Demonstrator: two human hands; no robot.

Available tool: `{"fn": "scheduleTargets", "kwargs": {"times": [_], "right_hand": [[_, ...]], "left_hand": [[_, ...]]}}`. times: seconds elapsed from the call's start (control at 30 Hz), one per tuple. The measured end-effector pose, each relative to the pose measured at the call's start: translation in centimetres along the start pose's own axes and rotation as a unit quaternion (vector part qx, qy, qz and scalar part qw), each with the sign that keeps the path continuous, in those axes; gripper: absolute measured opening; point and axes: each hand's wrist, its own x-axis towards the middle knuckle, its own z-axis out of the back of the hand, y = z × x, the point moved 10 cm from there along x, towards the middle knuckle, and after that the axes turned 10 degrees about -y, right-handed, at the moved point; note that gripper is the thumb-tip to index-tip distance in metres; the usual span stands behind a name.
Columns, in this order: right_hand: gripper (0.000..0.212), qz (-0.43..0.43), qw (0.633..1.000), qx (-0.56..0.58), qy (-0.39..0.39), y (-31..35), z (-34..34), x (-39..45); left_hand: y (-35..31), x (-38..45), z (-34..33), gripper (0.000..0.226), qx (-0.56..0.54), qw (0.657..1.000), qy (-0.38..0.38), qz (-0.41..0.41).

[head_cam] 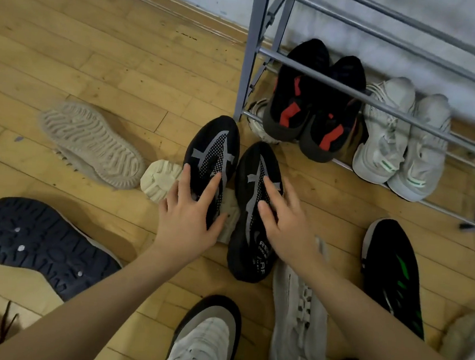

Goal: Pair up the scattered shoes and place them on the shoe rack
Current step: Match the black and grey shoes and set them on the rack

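Note:
Two matching black shoes with grey stripes lie side by side on the wooden floor, toes toward the rack. My left hand (190, 213) rests with spread, straight fingers on the left black shoe (213, 149). My right hand (287, 221) touches the top of the right black shoe (255, 181) with extended fingers. The grey metal shoe rack (252, 52) stands at the upper right. Its bottom tier holds a black-and-red pair (311, 111) and a pale grey pair (400, 142).
Loose shoes ring my hands: a beige one sole-up (90, 141), a cream sole (159, 178) under the left black shoe, a navy one sole-up (38, 245), a white-grey sneaker (205, 340), a pale knit shoe (298, 323), a black-green shoe (394, 277).

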Motion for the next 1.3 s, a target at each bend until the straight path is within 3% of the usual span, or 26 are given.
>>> {"fn": "scheduleTargets", "kwargs": {"times": [0.13,0.33,0.53,0.67,0.9,1.1,1.3], "right_hand": [[0.045,0.132,0.985,-0.099,-0.055,3.5,1.0,-3.4],[0.064,0.097,0.971,-0.217,0.009,1.4,-1.9,-6.6],[0.09,0.047,0.99,-0.128,0.047,0.9,-3.5,-7.0],[0.083,0.057,0.993,-0.073,0.071,1.1,-3.9,-7.1],[0.064,0.047,0.998,0.034,-0.01,2.5,0.2,-6.3],[0.052,0.127,0.984,0.054,-0.116,6.6,6.2,-6.1],[0.048,0.177,0.962,-0.017,-0.209,8.8,13.0,-6.9]], "left_hand": [[-1.1,-2.2,0.3,0.067,0.022,0.998,-0.024,-0.05],[0.2,-2.9,-0.9,0.063,0.059,0.998,-0.011,-0.034],[-0.4,-2.3,-1.0,0.064,0.092,0.993,0.003,-0.073],[-0.4,-2.0,-0.4,0.056,0.084,0.993,0.006,-0.088],[-0.7,-1.6,2.6,0.043,-0.03,0.996,-0.058,-0.054],[-2.7,-2.4,8.3,0.039,-0.116,0.978,-0.166,-0.053],[-7.1,-3.1,13.9,0.04,-0.134,0.957,-0.236,-0.103]]}}
